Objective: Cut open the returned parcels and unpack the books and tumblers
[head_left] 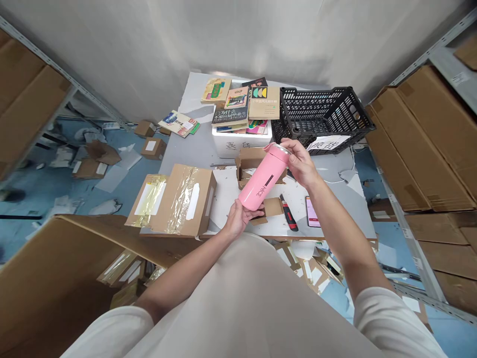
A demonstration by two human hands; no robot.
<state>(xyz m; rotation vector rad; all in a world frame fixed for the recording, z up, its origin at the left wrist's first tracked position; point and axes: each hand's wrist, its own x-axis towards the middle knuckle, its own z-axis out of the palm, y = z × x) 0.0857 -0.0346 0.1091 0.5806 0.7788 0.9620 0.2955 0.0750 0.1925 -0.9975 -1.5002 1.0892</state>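
Note:
A pink thermos bottle (264, 179) with dark "NICE" lettering is held tilted above the table, its silver-rimmed top up and to the right. My left hand (239, 219) is closed under and around its base. At the upper end, my right hand (301, 164) grips the cap with thumb and fingers. Behind and below the bottle lies an opened small cardboard box (244, 160), partly hidden by it. A loose cardboard flap (274, 207) shows near my left fingers. A red and black box cutter (289, 214) and a phone (313, 211) with a lit screen lie to the right.
A white bin (231, 145) heaped with books and a black plastic crate (320, 130) stand at the back. Taped cartons (186, 199) sit at the table's left. A large open carton (74, 278) is at lower left; shelves with boxes (428, 149) flank the right.

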